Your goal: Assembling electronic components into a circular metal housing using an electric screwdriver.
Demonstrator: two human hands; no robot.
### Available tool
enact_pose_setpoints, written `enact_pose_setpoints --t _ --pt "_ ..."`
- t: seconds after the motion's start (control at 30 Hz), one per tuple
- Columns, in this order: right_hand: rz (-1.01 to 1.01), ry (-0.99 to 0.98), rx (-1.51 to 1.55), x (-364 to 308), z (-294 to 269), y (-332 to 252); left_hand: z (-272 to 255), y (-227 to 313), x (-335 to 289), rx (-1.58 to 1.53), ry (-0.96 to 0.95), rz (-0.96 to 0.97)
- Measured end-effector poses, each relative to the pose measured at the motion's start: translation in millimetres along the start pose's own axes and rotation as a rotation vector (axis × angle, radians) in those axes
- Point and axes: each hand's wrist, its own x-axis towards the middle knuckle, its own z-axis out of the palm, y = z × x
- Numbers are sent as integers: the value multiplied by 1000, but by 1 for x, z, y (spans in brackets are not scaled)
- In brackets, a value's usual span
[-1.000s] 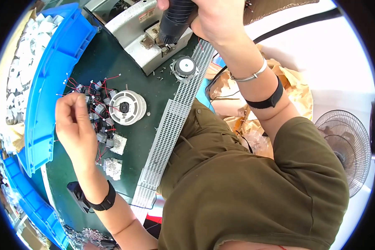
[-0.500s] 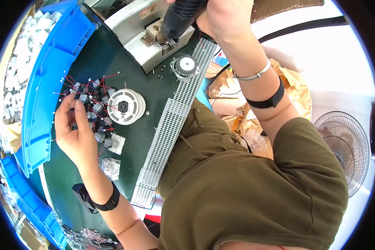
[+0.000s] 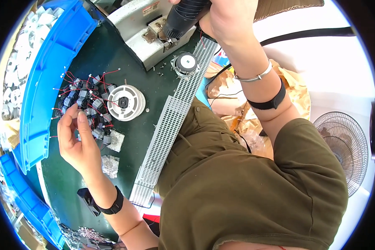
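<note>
At the top, my right hand [image 3: 233, 21] is wrapped round the black ribbed body of a power screwdriver [image 3: 187, 16]. Its tip points at the metal outlet of a pale box-shaped machine [image 3: 164, 43], likely a screw feeder. My left hand [image 3: 77, 139] hovers at the near edge of a pile of small grey-and-black parts with red wires [image 3: 85, 98]. Its thumb and fingers are bent but apart, and I see nothing between them. Right of the pile sits a round white plastic housing [image 3: 131, 98] with a black centre. A round speaker-like part [image 3: 186, 64] rests by the perforated strip.
A perforated metal strip [image 3: 164, 133] runs along the table edge before me. Blue bins [image 3: 41, 96] with white plastic pieces stand at left. Loose screws lie near the machine. Two silvery blocks [image 3: 110, 166] sit below the pile. Brown paper [image 3: 298, 96] and a fan [image 3: 341, 146] are at right.
My left hand has shifted slightly down and right, near the pile. The screwdriver has moved slightly up and to the right, its tip lifting at the machine's outlet.
</note>
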Motion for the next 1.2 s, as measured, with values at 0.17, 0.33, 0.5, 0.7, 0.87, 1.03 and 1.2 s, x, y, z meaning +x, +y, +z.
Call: enact_pose_setpoints --t 0.17,0.33,0.5,0.7,0.87,1.03,1.2 --pt "163 128 8 3 9 -18 -2 2 -4 25 -26 9" --pt "149 126 -2 3 6 -17 -2 -5 -8 -20 -18 31" --pt "-21 -7 17 2 -1 1 -5 -7 -14 -1 -19 -3" --pt "43 -3 88 6 -4 -1 2 5 -17 -118 -55 56" --pt "159 29 101 -6 1 -19 3 12 -24 16 -137 281" --pt "167 -112 209 -6 27 -30 19 10 -29 137 -184 352" --pt "204 -215 361 -8 64 -20 33 8 -26 262 -152 437"
